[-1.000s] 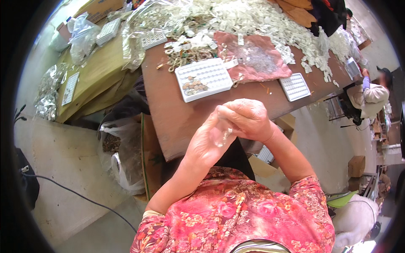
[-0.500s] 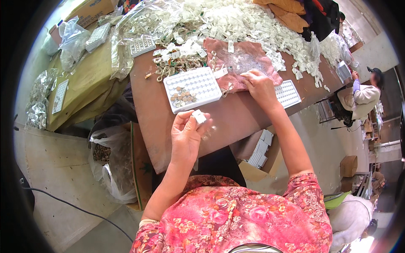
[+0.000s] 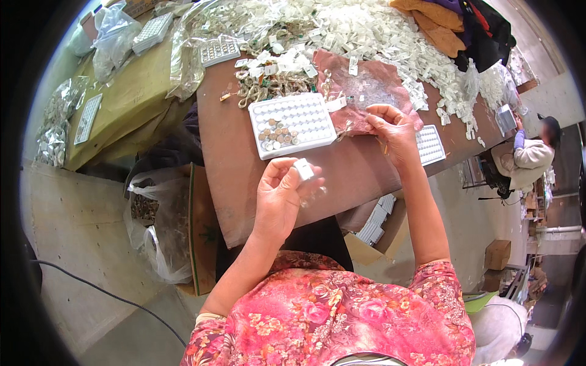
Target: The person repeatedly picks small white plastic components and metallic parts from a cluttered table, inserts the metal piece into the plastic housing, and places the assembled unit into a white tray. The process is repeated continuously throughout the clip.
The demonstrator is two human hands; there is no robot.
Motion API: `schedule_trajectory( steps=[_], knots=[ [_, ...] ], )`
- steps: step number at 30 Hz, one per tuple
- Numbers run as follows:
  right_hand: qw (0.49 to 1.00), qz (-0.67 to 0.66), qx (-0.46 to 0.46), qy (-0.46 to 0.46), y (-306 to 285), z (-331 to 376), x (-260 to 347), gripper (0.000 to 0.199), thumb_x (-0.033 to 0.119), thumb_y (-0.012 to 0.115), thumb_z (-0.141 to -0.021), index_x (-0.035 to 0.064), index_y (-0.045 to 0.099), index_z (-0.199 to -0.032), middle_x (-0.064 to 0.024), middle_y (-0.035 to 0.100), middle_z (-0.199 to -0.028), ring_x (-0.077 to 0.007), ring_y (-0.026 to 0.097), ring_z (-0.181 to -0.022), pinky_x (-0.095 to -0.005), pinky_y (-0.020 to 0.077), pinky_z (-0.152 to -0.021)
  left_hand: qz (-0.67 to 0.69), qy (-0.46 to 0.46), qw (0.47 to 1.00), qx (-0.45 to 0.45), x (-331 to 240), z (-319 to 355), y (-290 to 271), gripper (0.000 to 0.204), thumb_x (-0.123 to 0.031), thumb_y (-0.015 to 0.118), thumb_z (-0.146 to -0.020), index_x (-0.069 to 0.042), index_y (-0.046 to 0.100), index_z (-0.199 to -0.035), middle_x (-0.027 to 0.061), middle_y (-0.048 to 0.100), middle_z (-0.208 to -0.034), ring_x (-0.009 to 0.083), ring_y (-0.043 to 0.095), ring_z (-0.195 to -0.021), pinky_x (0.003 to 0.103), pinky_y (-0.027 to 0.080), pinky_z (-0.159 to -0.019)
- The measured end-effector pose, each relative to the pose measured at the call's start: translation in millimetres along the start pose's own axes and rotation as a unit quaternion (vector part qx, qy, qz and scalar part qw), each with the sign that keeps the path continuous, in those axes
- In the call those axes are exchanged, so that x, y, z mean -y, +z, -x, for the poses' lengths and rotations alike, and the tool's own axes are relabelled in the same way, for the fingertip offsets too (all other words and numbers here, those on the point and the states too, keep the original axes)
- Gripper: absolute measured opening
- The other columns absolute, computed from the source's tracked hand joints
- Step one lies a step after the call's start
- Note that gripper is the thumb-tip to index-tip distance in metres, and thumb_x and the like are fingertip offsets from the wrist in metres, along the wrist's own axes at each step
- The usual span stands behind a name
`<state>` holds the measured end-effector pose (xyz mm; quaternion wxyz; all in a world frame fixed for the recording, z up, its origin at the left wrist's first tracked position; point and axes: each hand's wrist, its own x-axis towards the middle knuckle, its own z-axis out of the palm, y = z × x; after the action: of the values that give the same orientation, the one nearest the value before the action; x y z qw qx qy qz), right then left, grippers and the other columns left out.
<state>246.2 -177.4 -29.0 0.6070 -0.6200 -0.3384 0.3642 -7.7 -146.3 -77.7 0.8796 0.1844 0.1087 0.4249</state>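
My left hand (image 3: 278,198) pinches a small white plastic piece (image 3: 303,169) between thumb and fingers, just in front of a white tray (image 3: 267,113). Rows of round cells fill that tray, and several small round metallic pieces (image 3: 278,131) lie loose at its near left. To the right, my right hand (image 3: 394,131) is raised over the near edge of a pink cloth (image 3: 336,116), thumb and forefinger together. Whatever is between those fingertips is too small to make out. Tiny clear bits are scattered on the cloth.
A large heap of white plastic pieces (image 3: 366,30) covers the table's far side. Bundled cords (image 3: 262,88) lie behind the tray. A second white tray (image 3: 431,146) sits at the right edge. Below stands a cardboard box (image 3: 390,235) of white trays. Another person (image 3: 537,152) sits far right.
My right hand has lifted from the cloth and drawn its fingers into a pinch. My left hand still holds the white piece. The whole view has shifted slightly.
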Motion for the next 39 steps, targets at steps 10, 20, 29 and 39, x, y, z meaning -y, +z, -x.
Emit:
schedule_trajectory(
  steps=[10,20,29,39],
  knots=[
    [0.991,-0.004,0.134,0.0,55.3,46.9,27.1,0.007,-0.001,0.064,-0.088,-0.0032,0.063,-0.095,-0.0088,0.068,-0.086,-0.0118,0.066,-0.076,-0.0226,0.0526,-0.07,-0.034,-0.014,0.999,0.027,-2.3,-0.1,-1.3,0.017,-0.011,0.057,-0.095,-0.004,0.053,-0.111,0.0128,0.064,-0.102,0.0254,0.064,-0.1,0.045,0.051,-0.094],
    [0.989,0.024,0.142,-0.034,87.4,68.6,4.9,0.005,0.004,0.064,-0.088,-0.0005,0.061,-0.09,-0.0003,0.06,-0.086,-0.0045,0.053,-0.08,-0.0214,0.0459,-0.072,-0.051,-0.025,0.998,-0.027,-4.9,1.3,5.9,0.021,-0.014,0.061,-0.094,0.0,0.055,-0.108,0.0101,0.063,-0.102,0.0232,0.066,-0.091,0.038,0.055,-0.087],
    [0.952,0.215,0.116,-0.185,86.8,73.5,13.1,0.007,-0.002,0.065,-0.082,-0.0005,0.06,-0.086,-0.0076,0.058,-0.082,-0.0155,0.059,-0.073,-0.0275,0.0499,-0.067,-0.086,-0.034,0.996,-0.022,-5.5,1.4,5.6,0.021,-0.017,0.062,-0.094,-0.001,0.058,-0.106,0.009,0.065,-0.098,0.0206,0.066,-0.087,0.033,0.054,-0.082],
    [0.958,0.173,0.119,-0.196,82.8,76.1,6.0,0.01,-0.003,0.067,-0.08,-0.0006,0.059,-0.087,-0.0079,0.059,-0.082,-0.0164,0.061,-0.073,-0.0295,0.0505,-0.063,-0.11,-0.037,0.993,-0.017,-6.3,0.0,9.0,0.021,-0.016,0.063,-0.093,0.0,0.059,-0.106,0.009,0.066,-0.096,0.0175,0.066,-0.083,0.031,0.054,-0.076]
  ],
)
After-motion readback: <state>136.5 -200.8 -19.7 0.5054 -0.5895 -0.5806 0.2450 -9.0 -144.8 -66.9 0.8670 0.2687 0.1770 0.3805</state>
